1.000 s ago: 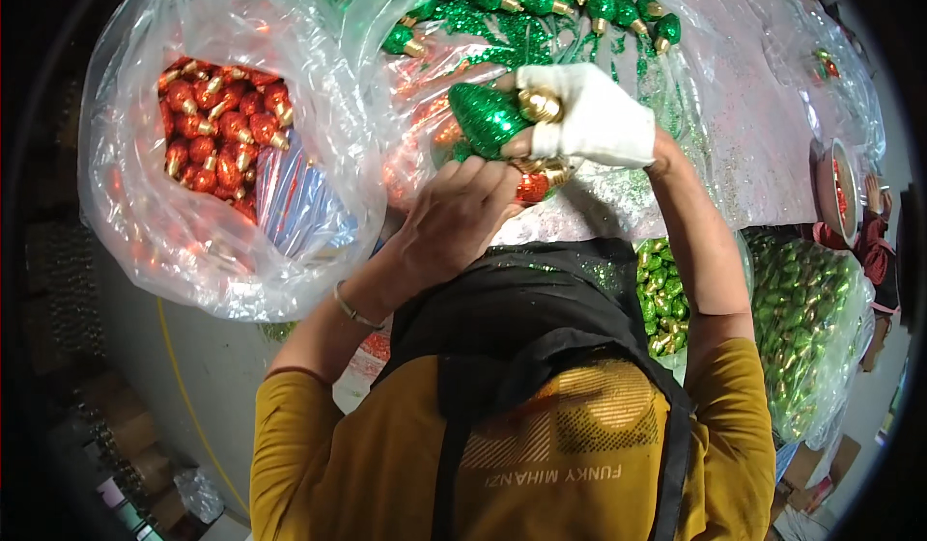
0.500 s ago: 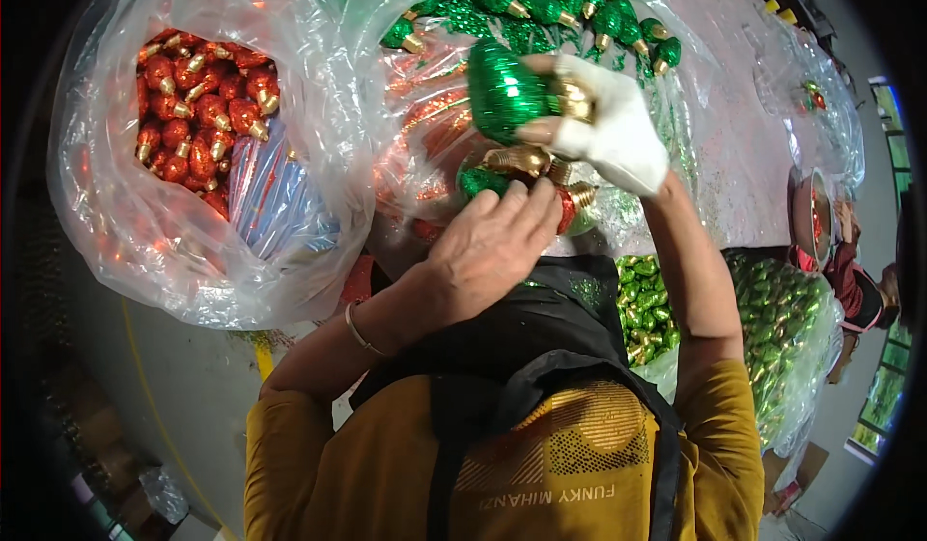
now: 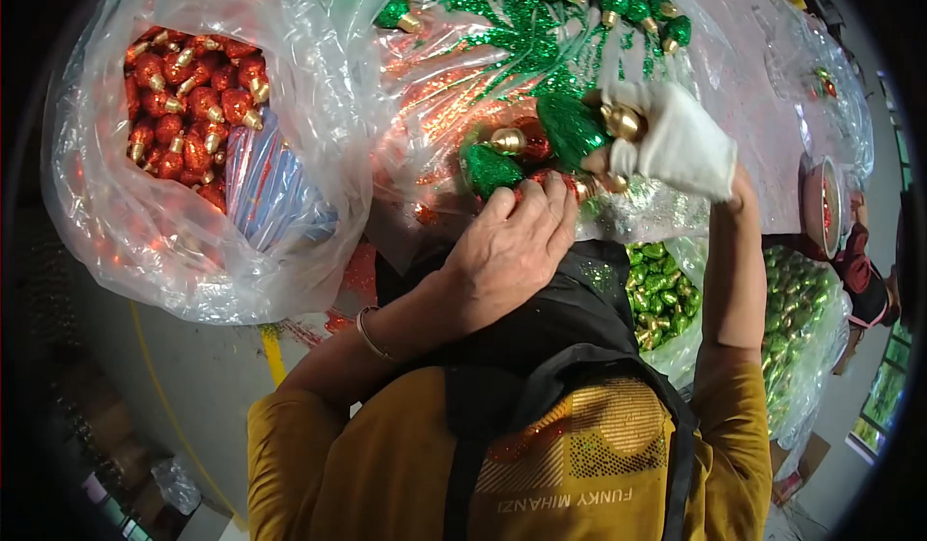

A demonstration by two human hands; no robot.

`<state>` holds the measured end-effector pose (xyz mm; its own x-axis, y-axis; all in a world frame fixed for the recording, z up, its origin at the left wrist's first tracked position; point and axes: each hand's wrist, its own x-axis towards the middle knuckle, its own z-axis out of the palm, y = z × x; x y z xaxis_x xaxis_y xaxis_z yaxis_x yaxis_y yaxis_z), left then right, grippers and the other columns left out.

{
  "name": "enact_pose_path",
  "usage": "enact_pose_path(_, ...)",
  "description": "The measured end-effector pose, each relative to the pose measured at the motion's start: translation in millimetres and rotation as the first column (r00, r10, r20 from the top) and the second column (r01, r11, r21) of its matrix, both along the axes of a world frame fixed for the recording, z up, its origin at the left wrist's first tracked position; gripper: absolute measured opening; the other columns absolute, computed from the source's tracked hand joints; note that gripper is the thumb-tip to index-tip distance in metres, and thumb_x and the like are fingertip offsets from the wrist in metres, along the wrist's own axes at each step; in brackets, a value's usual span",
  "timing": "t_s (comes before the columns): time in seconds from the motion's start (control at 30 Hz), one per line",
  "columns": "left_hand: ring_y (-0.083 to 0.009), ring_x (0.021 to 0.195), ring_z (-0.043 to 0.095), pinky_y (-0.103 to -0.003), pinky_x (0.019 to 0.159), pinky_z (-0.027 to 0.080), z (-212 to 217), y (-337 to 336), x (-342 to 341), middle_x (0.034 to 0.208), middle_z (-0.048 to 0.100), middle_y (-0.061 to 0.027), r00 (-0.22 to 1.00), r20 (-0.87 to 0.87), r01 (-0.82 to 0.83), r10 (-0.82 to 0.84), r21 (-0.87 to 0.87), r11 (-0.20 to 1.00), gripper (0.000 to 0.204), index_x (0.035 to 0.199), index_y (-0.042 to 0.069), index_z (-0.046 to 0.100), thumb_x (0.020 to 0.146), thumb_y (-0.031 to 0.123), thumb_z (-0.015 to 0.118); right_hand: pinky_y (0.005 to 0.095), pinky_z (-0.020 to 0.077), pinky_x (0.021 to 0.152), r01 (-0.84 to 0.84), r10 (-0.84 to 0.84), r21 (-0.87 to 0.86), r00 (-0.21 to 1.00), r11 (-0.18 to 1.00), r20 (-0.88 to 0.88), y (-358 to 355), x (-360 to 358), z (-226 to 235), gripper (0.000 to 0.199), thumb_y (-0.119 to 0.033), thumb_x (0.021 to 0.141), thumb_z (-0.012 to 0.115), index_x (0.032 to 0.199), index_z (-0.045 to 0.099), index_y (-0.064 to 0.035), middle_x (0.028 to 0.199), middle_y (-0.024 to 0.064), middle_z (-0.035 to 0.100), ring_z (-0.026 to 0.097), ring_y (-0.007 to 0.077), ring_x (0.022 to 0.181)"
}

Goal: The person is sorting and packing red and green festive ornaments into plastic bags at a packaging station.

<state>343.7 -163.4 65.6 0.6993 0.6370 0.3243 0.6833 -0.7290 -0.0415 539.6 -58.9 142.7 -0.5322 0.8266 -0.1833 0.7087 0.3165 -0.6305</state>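
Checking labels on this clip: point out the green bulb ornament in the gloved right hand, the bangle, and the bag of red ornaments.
Green glitter bulb ornament (image 3: 570,133): head view, middle of its body.
Bangle (image 3: 363,335): head view, outer band.
Clear plastic bag (image 3: 116,247): head view, lower-left wall.

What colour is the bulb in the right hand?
The bulb is green with a gold base, best seen in the head view.
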Motion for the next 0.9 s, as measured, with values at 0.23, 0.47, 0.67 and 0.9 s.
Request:
enact_pose_path(0.23,-0.0248,0.108,0.05,-0.034,0.082,0.039,-1,3,-3,0.12,0.052,-0.0142,0.996,0.083,0.038,-0.028,-0.125,0.991,0.042,0.119,0.0,0.054,0.078,0.009,0.054,0.0386,0.0504,0.059,-0.136,0.061,0.273,0.962,0.952,0.268,0,-29,-5,0.032,-0.023,0.071,0.075,0.091,0.063,-0.0011,0.067,0.0144,0.063,0.063,0.0276,0.061)
enact_pose_path(0.47,-0.0244,0.106,0.05,-0.035,0.083,0.039,1,3,-3,0.116,0.052,-0.0125,0.986,0.162,0.009,0.028,-0.224,0.975,0.039,0.115,0.003,0.055,0.076,0.006,0.057,0.0422,0.0517,0.064,-0.266,0.106,0.163,0.767,0.95,0.633,-5,-58,3,0.028,-0.02,0.071,0.069,0.094,0.067,-0.0034,0.075,0.0195,0.065,0.064,0.0357,0.068)
enact_pose_path(0.67,-0.0235,0.104,0.051,-0.035,0.082,0.041,1,4,-5,0.117,0.051,-0.0116,0.993,0.117,-0.003,0.027,-0.205,0.979,0.038,0.116,0.003,0.055,0.078,0.007,0.057,0.0404,0.0511,0.063,-0.435,0.345,0.195,0.864,0.879,0.367,12,-23,14,0.026,-0.016,0.074,0.063,0.096,0.066,-0.0037,0.068,0.0163,0.063,0.063,0.0331,0.067)
enact_pose_path(0.9,-0.0243,0.104,0.053,-0.037,0.086,0.043,-4,7,-17,0.11,0.055,-0.01,0.975,0.222,0.087,-0.032,-0.242,0.966,0.039,0.115,0.003,0.056,0.077,0.007,0.058,0.0385,0.0485,0.07,-0.824,0.525,0.367,0.56,0.432,0.641,13,-33,48,0.026,-0.017,0.074,0.064,0.098,0.063,-0.0076,0.088,0.0075,0.063,0.061,0.0244,0.08)
